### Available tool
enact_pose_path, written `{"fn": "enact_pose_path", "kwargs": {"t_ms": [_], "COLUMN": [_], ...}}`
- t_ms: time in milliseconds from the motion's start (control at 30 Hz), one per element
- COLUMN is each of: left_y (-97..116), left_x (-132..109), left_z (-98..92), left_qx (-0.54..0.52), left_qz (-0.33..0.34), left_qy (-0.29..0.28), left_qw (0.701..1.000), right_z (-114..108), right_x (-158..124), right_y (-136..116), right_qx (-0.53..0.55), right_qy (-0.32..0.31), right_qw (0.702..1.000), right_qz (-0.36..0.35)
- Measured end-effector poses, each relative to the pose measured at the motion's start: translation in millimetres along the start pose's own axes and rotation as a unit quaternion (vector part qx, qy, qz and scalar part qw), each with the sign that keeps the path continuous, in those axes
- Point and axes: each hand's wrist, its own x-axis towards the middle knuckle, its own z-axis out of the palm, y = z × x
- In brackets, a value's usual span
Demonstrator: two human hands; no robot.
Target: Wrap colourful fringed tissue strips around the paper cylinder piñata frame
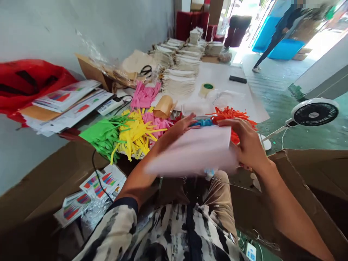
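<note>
A white, flat, folded-looking sheet (195,146), smeared by motion, is held up in front of me above my lap. My right hand (246,143) grips its right edge, fingers over the top corner. My left hand (183,127) reaches behind the sheet's upper left side, its visible fingers stretched out near blue tissue fringe (202,122). The sheet hides part of that hand and forearm. Orange-red tissue fringe (233,114) lies just beyond my right hand. Pink (156,121), yellow (136,132) and green fringe (104,134) lie to the left.
Beyond the fringe are a brown paper roll (164,107), a tape roll (207,88), a black phone (237,79) and stacked off-white bundles (179,78). Black scissors (145,70) lie farther left. A fan (315,113) stands at right. Printed cards (103,181) lie below left. A person (284,29) walks behind.
</note>
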Motion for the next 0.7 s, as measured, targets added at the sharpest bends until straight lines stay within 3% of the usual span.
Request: {"fn": "enact_pose_path", "kwargs": {"t_ms": [133, 300, 467, 567, 700], "left_y": [21.9, 33.8, 11.1, -11.0, -36.4], "left_x": [-25.8, -65.0, -100.3, -115.5, -128.1], "left_z": [0.4, 8.0, 9.3, 10.4, 21.0], "left_qx": [-0.029, -0.020, 0.008, 0.052, 0.109], "left_qz": [0.070, 0.141, 0.202, 0.166, 0.118], "left_qy": [-0.014, 0.027, 0.054, 0.096, 0.135], "left_qw": [0.997, 0.989, 0.978, 0.980, 0.978], "right_z": [-12.6, 8.1, 28.8, 34.0, 44.2], "right_x": [12.4, -19.9, -68.8, -89.5, -109.3], "right_y": [-4.6, -19.5, -32.0, -40.8, -59.2], "right_qx": [0.137, 0.275, 0.277, 0.298, 0.302], "right_qy": [0.049, -0.027, -0.038, -0.039, 0.085], "right_qw": [0.983, 0.946, 0.933, 0.921, 0.895], "right_qz": [0.111, 0.169, 0.228, 0.248, 0.317]}}
